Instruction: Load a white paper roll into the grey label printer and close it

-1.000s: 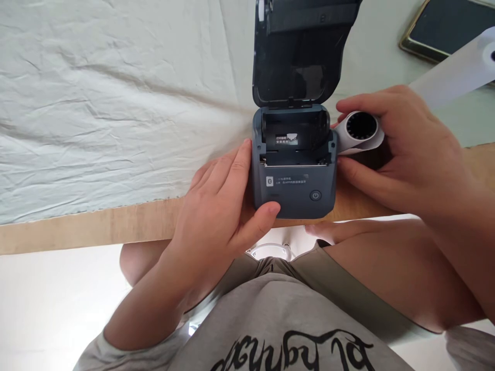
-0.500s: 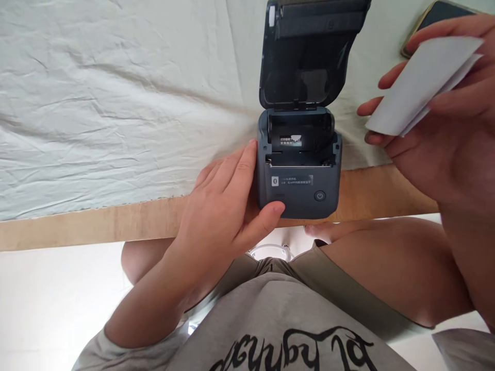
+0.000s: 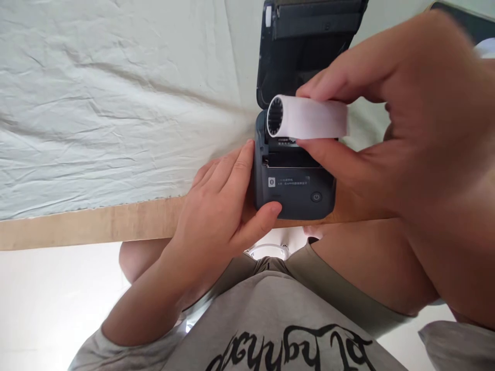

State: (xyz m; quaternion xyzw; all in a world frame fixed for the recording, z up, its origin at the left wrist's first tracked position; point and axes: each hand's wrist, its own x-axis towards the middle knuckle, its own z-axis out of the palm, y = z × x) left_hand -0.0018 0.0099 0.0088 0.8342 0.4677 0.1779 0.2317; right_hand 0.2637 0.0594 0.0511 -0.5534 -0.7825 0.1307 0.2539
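Note:
A dark blue-grey portable label printer (image 3: 294,198) stands at the table's front edge, its black lid (image 3: 305,56) raised and the paper bay uncovered. My left hand (image 3: 218,198) rests against it, fingers stretched along the left side and thumb on the front corner. Just above the bay, a white paper roll (image 3: 315,117) is pinched between the thumb and fingers of my right hand (image 3: 402,113). The roll lies sideways, with its ribbed black core facing left. Part of the bay and lid is hidden behind the roll and my right hand.
A pale wrinkled cloth (image 3: 116,103) covers the table, with a bare wooden strip (image 3: 88,221) along its front edge. At the upper right lies a dark flat object (image 3: 460,23), partly hidden by my right hand. A white rounded thing (image 3: 486,47) shows beside it.
My right hand has moved left from the right side to over the printer, turning the white roll so its core end shows. My left hand stays against the printer.

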